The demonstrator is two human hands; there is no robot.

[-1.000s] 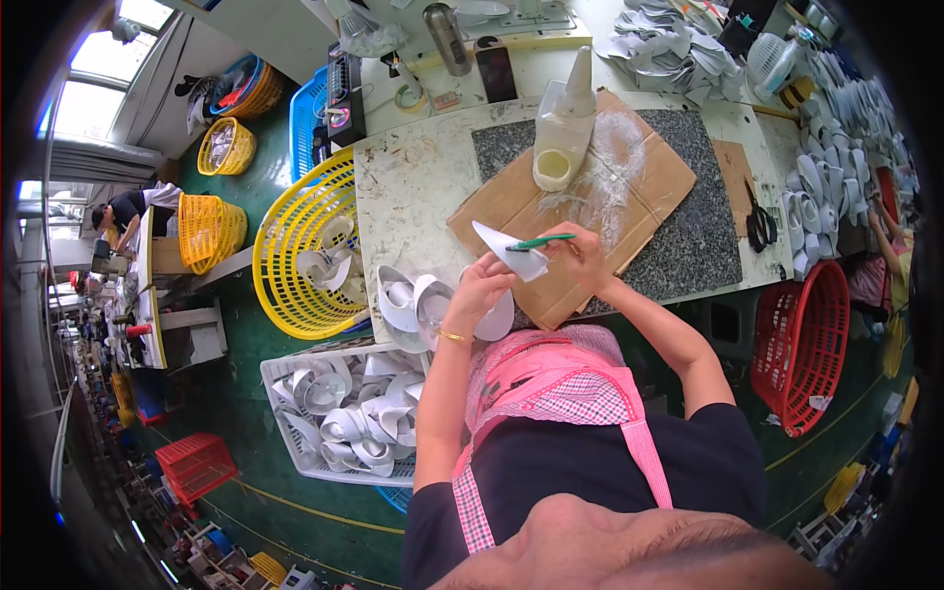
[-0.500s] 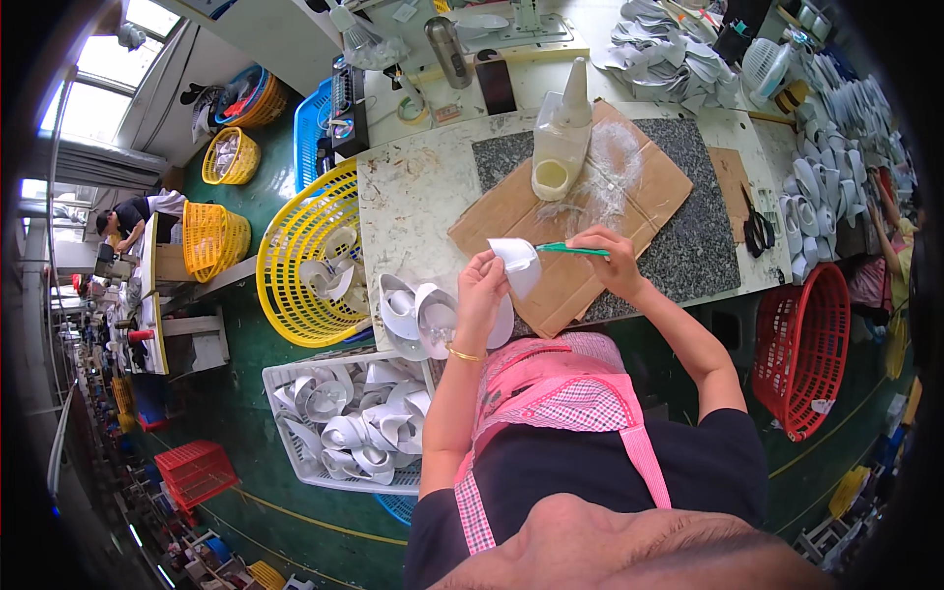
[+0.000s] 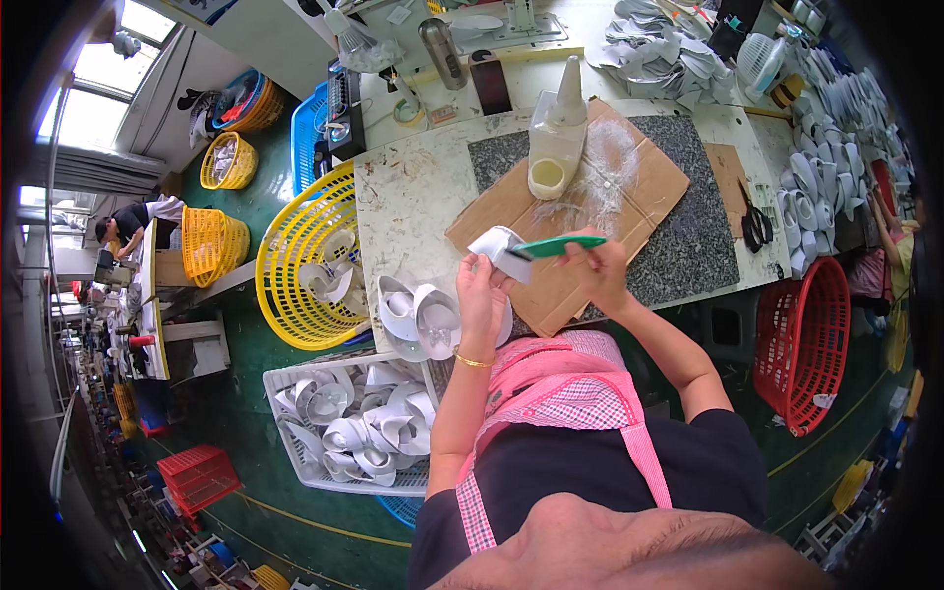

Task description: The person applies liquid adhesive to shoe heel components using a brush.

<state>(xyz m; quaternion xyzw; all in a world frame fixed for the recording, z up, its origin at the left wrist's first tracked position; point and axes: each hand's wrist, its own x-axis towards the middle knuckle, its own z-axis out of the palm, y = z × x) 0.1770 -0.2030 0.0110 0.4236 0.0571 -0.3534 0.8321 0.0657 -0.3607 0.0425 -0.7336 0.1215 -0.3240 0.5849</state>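
Observation:
A white curved piece, like a shoe part [image 3: 500, 254], is pinched in the fingers of my left hand [image 3: 482, 300] above the cardboard. My right hand [image 3: 597, 267] grips a green-handled brush [image 3: 560, 245]. The brush's dark end lies against the right side of the white piece; its very tip is hard to make out. Beyond my hands, a cut-open translucent plastic container [image 3: 553, 147] rests on the cardboard sheet [image 3: 639, 182], its round opening toward me and a pale cone-shaped part at its far end.
White curved pieces [image 3: 438, 313] sit at the table's near left edge, above a white crate [image 3: 295, 462] full of similar parts. A yellow basket [image 3: 270, 261] stands left, a red basket [image 3: 826, 344] right. Black scissors [image 3: 755, 226] lie right of the dark stone slab [image 3: 703, 236].
The brush has swung so that its green handle shows broadside, its dark end now across the white piece. My left hand has tilted that piece and shifted it slightly left.

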